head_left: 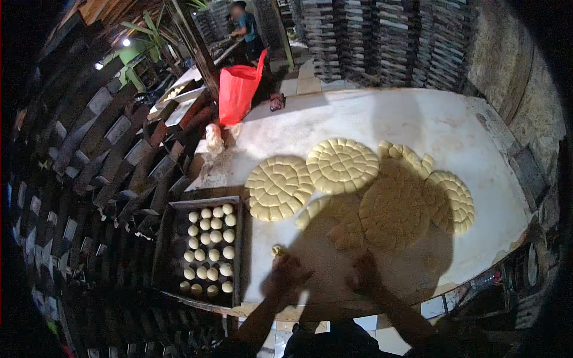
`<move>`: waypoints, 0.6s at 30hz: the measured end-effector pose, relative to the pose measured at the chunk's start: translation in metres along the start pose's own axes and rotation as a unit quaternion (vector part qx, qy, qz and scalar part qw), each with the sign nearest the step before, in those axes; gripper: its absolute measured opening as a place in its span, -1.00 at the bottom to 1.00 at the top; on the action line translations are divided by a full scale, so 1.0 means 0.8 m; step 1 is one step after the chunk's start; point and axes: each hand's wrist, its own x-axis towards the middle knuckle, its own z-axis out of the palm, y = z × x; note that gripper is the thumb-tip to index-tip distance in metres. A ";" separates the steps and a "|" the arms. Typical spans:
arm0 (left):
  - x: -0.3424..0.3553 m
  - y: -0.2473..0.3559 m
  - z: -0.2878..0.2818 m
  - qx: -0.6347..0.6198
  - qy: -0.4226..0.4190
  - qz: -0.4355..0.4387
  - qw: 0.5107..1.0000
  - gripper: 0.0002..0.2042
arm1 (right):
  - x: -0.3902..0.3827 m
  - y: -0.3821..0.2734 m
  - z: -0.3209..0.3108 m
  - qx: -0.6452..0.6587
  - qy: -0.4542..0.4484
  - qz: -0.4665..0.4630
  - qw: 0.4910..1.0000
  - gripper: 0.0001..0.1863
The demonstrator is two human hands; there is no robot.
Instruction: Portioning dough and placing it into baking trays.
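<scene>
My left hand [289, 277] is low over the white tabletop near its front edge, in deep shadow. Its thumb points to the right, and a small lump of dough [277, 250] is at the tips of its curled fingers. To the right of it, my right hand [365, 274] hovers at or on the tabletop below a shadowed dough round [394, 213]. Its fingers are too dark to make out. Beyond my hands lie scored dough rounds, among them a left one [279, 188], a far one [342, 166] and a right one [457, 203]. Two others are only partial.
A dark tray [240, 256] with rows of dough balls stands at the left. A red bag [239, 92] and a clear plastic bag [213, 140] sit at the far left of the table [477, 143]. Stacked dark slats line the left side. A person [243, 28] stands far back.
</scene>
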 end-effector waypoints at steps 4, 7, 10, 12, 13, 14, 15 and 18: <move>-0.035 0.001 0.132 0.102 0.069 0.003 0.992 -0.64 | 0.033 -0.034 -0.041 -0.007 -0.303 -0.048 0.952 -0.42; -0.049 0.019 0.102 0.069 -0.093 -0.068 0.991 -0.65 | 0.034 -0.041 -0.071 -0.024 -0.497 -0.064 0.865 -0.48; -0.062 -0.022 0.067 0.156 0.057 0.074 0.983 -0.67 | 0.011 -0.002 -0.044 -0.045 -0.335 -0.049 0.940 -0.56; -0.021 -0.020 0.054 -0.219 0.109 -0.092 0.965 -0.73 | 0.016 0.011 0.007 -0.047 -0.098 -0.010 0.994 -0.62; -0.002 -0.009 0.050 -0.398 0.127 -0.170 0.893 -0.76 | 0.040 -0.001 0.029 0.024 -0.127 0.045 0.991 -0.58; 0.008 0.004 0.049 -0.560 0.144 -0.244 0.778 -0.79 | 0.047 -0.011 0.037 0.094 -0.156 0.096 0.979 -0.54; 0.016 0.028 0.043 -0.561 0.144 -0.246 0.777 -0.79 | 0.039 -0.012 0.034 0.094 -0.159 0.096 0.978 -0.54; -0.007 0.084 0.042 0.295 0.042 0.089 0.950 -0.72 | 0.005 -0.032 0.009 0.086 -0.165 -0.051 0.981 -0.53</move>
